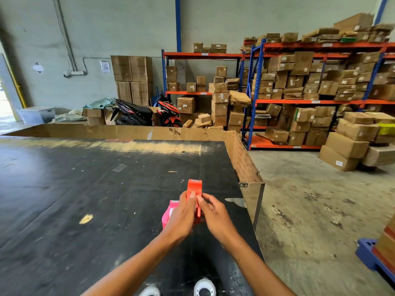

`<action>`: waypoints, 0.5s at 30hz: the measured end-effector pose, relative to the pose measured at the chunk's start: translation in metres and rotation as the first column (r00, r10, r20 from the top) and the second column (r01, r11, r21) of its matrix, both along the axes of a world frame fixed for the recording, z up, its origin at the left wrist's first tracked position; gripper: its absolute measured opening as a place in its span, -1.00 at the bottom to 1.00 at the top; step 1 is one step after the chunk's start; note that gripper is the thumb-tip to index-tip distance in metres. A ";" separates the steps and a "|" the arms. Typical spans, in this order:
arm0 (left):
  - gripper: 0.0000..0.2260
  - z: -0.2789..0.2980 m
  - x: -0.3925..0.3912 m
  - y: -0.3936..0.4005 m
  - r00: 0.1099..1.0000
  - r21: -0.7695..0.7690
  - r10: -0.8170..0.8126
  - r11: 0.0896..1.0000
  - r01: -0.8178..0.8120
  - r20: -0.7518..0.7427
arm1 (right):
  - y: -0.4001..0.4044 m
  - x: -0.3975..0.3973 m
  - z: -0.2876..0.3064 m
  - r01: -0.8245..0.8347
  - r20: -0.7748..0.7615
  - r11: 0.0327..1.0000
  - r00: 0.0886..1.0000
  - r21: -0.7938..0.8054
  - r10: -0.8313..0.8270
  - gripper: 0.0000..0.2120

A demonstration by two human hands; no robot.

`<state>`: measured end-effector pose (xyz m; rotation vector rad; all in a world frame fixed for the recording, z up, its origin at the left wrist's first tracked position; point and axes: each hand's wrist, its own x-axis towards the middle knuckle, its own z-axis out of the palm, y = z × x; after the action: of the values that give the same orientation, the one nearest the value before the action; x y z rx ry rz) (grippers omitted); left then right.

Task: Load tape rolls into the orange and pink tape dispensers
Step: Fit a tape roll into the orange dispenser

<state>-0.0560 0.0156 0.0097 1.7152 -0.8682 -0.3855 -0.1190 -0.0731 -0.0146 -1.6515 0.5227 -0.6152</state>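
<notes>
An orange tape dispenser (195, 187) stands on the black table (85, 189) near its right edge. My left hand (181, 216) grips its left side, thumb laid along its back. My right hand (214, 216) pinches its right side with fingertips. A pink tape dispenser (167, 214) sits just left of the orange one, half hidden behind my left hand. Two tape rolls with white cores, one (204, 287) and another (150, 291), lie at the table's near edge between my forearms.
A cardboard wall (243, 159) borders the table's far and right sides. The concrete floor (310, 199) lies to the right, with stacked boxes (354, 142) and orange-blue shelving (299, 101) beyond. Two motorbikes (147, 114) are parked behind the table. A blue pallet (372, 255) sits at the lower right.
</notes>
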 end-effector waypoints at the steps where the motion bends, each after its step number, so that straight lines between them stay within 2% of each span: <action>1: -0.66 0.001 0.004 0.003 0.999 0.024 0.002 1.000 -0.003 0.034 | 0.002 0.002 0.000 -0.005 0.030 1.000 1.000 0.010 0.005 -0.74; 3: -0.61 0.002 0.012 0.009 0.995 0.069 0.013 0.997 -0.019 0.096 | 0.008 0.005 0.005 -0.011 0.087 1.000 0.996 0.015 0.010 -0.84; 4: -0.61 0.002 0.015 0.011 0.996 0.072 0.036 0.997 -0.042 0.082 | 0.013 0.009 0.008 -0.009 0.101 1.000 0.995 0.021 0.006 -0.87; 10: -0.64 -0.001 0.019 0.016 0.981 -0.031 0.161 0.986 -0.165 -0.106 | 0.029 0.025 0.010 0.073 0.123 0.997 0.990 0.000 -0.072 -0.80; 13: -0.67 0.001 0.020 0.022 0.983 -0.063 0.155 0.985 -0.161 -0.098 | 0.038 0.031 0.015 0.080 0.124 0.997 0.989 -0.006 -0.079 -0.86; 15: -0.71 0.003 0.032 0.028 0.975 -0.048 0.199 0.978 -0.204 -0.100 | 0.038 0.031 0.017 0.128 0.105 0.989 0.987 -0.069 -0.120 -0.82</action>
<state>-0.0236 0.0433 0.0129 1.6986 -0.6240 -0.2990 -0.0876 -0.0352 0.0021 -1.6577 0.5372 -0.8141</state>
